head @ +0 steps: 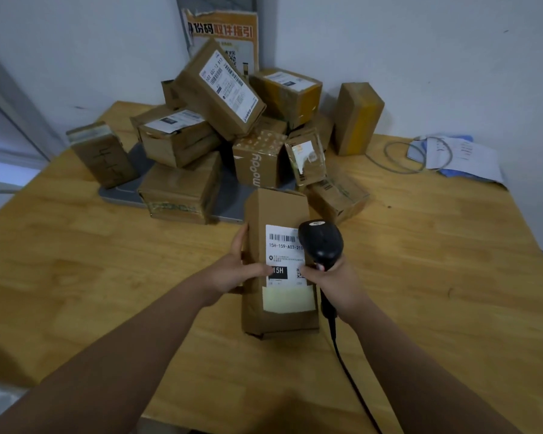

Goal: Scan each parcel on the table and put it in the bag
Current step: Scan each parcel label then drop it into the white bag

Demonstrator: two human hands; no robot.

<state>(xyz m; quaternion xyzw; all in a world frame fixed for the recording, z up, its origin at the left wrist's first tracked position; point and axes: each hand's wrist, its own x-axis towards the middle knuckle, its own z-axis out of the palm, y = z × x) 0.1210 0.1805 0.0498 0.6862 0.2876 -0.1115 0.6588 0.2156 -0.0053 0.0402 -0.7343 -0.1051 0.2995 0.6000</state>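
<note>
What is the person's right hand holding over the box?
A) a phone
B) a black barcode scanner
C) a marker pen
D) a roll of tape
B: the right hand grips a black corded scanner above the label of the parcel, which the left hand holds.

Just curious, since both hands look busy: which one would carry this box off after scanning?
Likely the left hand: it grips the box by its side, while the right hand holds the scanner.

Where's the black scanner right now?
Head view: the black scanner is just right of centre, gripped by the right hand, over the label of the parcel the left hand holds.
</note>
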